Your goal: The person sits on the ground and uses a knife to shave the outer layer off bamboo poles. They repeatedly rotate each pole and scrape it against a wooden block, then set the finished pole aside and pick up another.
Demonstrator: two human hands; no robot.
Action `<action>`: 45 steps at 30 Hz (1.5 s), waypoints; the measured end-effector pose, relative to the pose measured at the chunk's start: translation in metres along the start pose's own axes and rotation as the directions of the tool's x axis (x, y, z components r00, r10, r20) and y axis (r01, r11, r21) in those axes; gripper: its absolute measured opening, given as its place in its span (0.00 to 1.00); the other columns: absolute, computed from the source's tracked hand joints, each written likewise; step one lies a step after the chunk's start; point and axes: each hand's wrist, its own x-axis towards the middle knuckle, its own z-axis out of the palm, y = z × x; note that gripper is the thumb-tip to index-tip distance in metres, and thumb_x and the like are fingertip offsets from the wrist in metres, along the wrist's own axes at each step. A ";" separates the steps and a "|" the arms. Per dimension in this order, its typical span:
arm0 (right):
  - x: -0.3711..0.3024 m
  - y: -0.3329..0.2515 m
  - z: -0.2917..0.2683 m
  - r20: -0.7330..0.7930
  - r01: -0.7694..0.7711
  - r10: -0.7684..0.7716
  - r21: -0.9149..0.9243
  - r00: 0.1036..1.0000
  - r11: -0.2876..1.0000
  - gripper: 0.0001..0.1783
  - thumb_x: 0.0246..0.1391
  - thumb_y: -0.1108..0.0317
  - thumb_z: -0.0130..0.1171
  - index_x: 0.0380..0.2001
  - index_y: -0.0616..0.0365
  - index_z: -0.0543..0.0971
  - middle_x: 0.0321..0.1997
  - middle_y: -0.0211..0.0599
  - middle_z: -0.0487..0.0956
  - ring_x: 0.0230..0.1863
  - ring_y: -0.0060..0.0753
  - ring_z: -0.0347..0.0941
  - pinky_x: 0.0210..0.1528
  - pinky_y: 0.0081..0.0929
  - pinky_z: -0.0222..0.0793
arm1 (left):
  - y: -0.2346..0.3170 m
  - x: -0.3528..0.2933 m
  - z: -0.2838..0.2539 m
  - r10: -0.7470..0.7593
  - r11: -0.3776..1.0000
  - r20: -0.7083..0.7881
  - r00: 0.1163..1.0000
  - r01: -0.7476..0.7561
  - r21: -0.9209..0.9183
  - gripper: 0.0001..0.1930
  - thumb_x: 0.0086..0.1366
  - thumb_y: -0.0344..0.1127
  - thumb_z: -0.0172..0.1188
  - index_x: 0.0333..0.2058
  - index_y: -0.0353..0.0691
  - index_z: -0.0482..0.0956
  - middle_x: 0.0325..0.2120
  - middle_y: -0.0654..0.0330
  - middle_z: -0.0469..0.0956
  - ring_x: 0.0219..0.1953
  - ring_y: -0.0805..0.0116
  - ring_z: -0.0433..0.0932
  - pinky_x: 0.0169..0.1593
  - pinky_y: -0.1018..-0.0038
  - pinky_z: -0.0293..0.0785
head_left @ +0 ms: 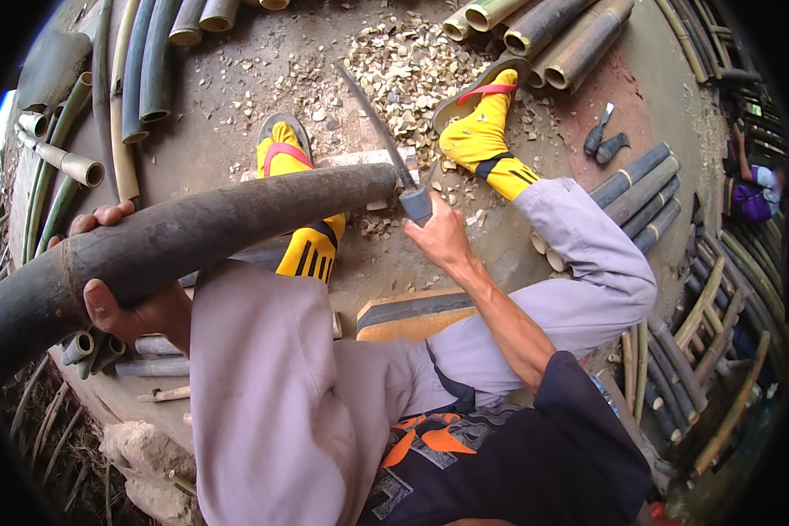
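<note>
A thick dark bamboo pole [202, 223] runs from the left edge across my raised left thigh toward the middle. My left hand [118, 307] wraps round its near part, thumb on the front side and fingertips showing over the top. In my right hand [444, 235] is a machete [373, 118]. Its long, slightly curved blade points up and away, and a grey collar sits at the handle's top; the rest of the handle is hidden in my fist. The blade's base is beside the pole's far end; whether they touch I cannot tell.
Light bamboo chips [408, 74] litter the ground between my yellow-socked feet. Cut bamboo poles [579, 44] lie at the far right, with shorter pieces [640, 197] right of my knee. A wooden block [412, 317] is beneath me. Another person [754, 193] is at the far right edge.
</note>
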 end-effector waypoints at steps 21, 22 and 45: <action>0.013 0.045 0.018 0.048 -0.151 0.153 -0.039 0.987 0.988 0.15 0.43 0.71 0.64 0.36 0.62 0.74 0.27 0.47 0.80 0.29 0.38 0.80 0.27 0.30 0.73 | 0.008 0.019 -0.012 -0.115 0.993 0.062 0.991 0.117 -0.030 0.39 0.45 0.49 0.57 0.53 0.31 0.61 0.41 0.45 0.68 0.44 0.49 0.71 0.55 0.54 0.65; 0.013 0.043 0.013 0.068 -0.140 0.146 -0.083 0.987 0.987 0.14 0.44 0.71 0.63 0.36 0.62 0.74 0.27 0.44 0.80 0.29 0.35 0.79 0.28 0.29 0.73 | 0.011 0.017 -0.009 -0.127 0.992 0.011 0.992 0.127 0.001 0.38 0.46 0.48 0.57 0.54 0.31 0.60 0.41 0.44 0.68 0.44 0.49 0.71 0.56 0.55 0.65; 0.012 0.058 0.029 0.100 -0.206 0.199 0.067 0.975 0.976 0.15 0.44 0.70 0.64 0.36 0.60 0.73 0.25 0.41 0.79 0.28 0.33 0.79 0.28 0.29 0.74 | 0.011 0.020 -0.021 -0.053 0.993 0.132 0.990 0.066 -0.096 0.41 0.42 0.55 0.61 0.52 0.35 0.63 0.41 0.49 0.67 0.43 0.55 0.69 0.54 0.60 0.64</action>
